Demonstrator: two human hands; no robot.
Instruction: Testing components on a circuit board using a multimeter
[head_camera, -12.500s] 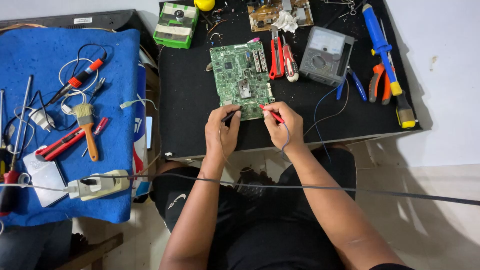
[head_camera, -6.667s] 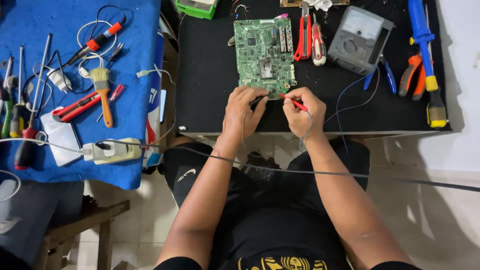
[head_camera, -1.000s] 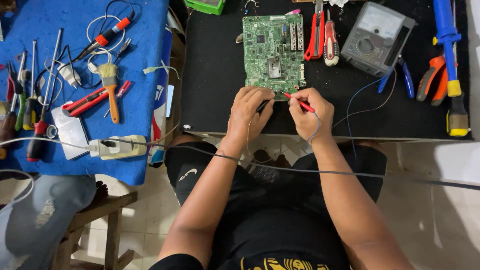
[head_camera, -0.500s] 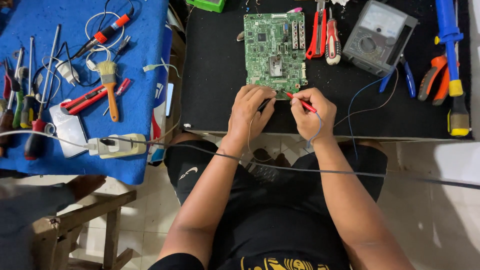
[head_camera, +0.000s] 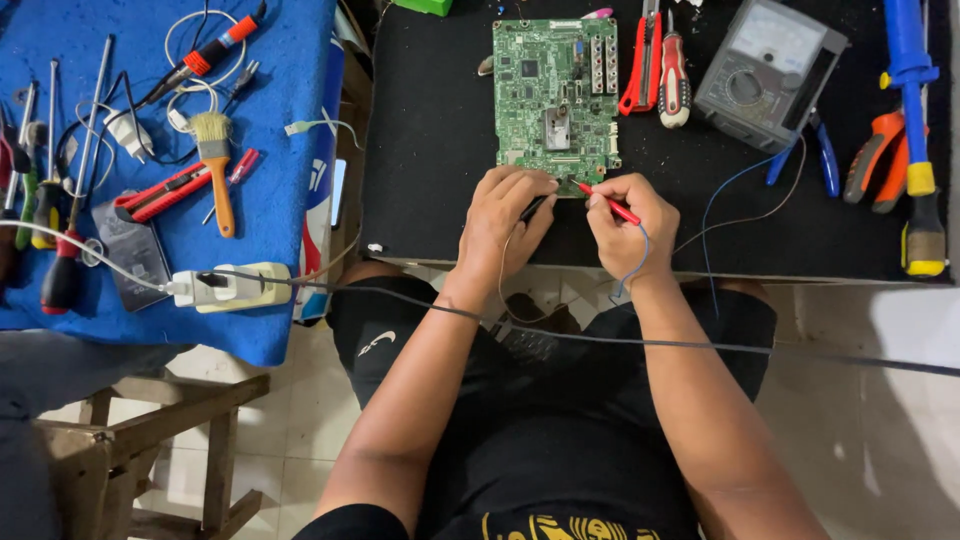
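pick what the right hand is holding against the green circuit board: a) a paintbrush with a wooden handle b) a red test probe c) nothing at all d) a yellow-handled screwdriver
b: the right hand pinches a thin red test probe whose tip meets the lower edge of the green circuit board, while the left hand holds a black probe beside it.

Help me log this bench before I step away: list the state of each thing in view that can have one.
Left hand: gripping the black probe.
Right hand: gripping the red probe, tip at the circuit board's near edge.
Green circuit board: bare, flat on the black mat.
Analog multimeter: face up, leads attached.
Red utility knife: lying flat; blade cannot be told.
Power strip: one plug in.
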